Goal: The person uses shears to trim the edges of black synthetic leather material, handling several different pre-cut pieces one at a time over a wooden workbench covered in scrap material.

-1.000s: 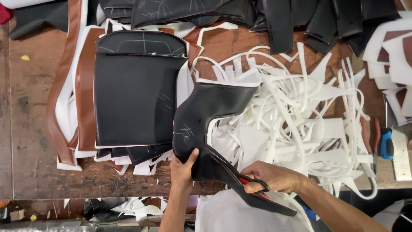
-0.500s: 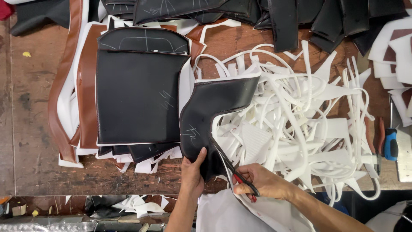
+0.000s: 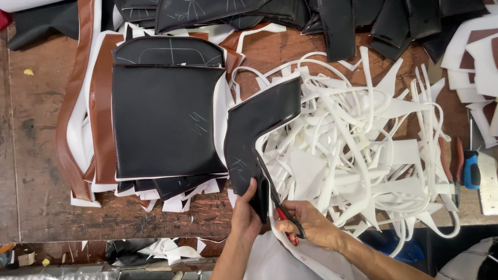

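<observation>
The left hand (image 3: 245,215) pinches the lower end of a bent black leather piece (image 3: 258,129), which rises up and to the right over the wooden surface (image 3: 41,155). The right hand (image 3: 310,228), just beside it, grips red-handled scissors (image 3: 277,199) whose blades run along the piece's right edge, beside white trimmings (image 3: 363,150).

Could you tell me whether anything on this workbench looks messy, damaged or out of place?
Nothing looks damaged. The tangle of white offcut strips sprawls loosely over the table's right half, some hanging off the front edge, and more scraps lie below.
</observation>
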